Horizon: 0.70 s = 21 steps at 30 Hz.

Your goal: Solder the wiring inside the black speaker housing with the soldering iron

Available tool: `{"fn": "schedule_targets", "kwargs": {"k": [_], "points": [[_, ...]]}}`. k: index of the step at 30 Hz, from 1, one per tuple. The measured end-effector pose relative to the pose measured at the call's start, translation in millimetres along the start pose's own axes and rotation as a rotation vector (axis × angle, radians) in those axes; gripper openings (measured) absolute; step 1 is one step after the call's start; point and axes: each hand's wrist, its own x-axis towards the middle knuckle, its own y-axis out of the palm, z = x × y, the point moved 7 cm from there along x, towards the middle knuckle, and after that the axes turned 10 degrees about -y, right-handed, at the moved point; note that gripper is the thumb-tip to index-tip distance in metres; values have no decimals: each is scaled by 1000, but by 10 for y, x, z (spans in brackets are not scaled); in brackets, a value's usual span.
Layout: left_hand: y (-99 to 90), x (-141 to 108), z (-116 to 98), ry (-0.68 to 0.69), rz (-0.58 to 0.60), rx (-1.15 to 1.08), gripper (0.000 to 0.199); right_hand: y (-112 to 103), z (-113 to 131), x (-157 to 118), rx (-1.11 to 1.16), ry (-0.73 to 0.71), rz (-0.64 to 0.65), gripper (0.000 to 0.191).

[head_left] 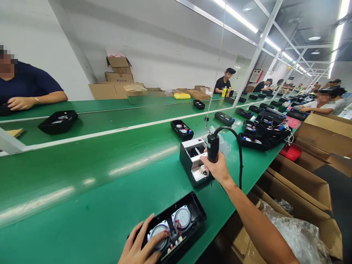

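My right hand [217, 167] is closed around a black electric screwdriver [213, 146], held upright with its cable looping from the top. Its lower end is hidden behind my fingers, over the front of a black-and-white screw feeder [188, 165]. At the bottom of the view lies an open black speaker housing [196, 209], tilted across the green bench. Two round speaker drivers [182, 217] with red wires sit inside it. My left hand [141, 244] grips the housing's left end, fingers spread over the edge and one driver.
Another open speaker housing [182, 130] stands behind the feeder. Several more housings are piled at the right [264, 128]. A white rail [96, 133] runs along the green bench [82, 205]. Cardboard boxes [302, 179] line the right side. Co-workers sit across the bench and farther along.
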Motion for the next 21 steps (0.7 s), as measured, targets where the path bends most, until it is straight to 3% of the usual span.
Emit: {"fn": "schedule_targets", "kwargs": {"k": [5, 11, 15, 21], "points": [[-1, -12, -20, -31, 52, -8, 35, -82, 123, -350, 117, 45, 41, 41], [14, -31, -83, -83, 115, 33, 34, -163, 643, -772, 387, -95, -37, 29], [0, -24, -109, -127, 144, 15, 35, 29, 812, -1116, 505, -148, 44, 27], [-52, 20, -123, -152, 138, -51, 40, 325, 707, -1429, 507, -75, 228, 27]]}}
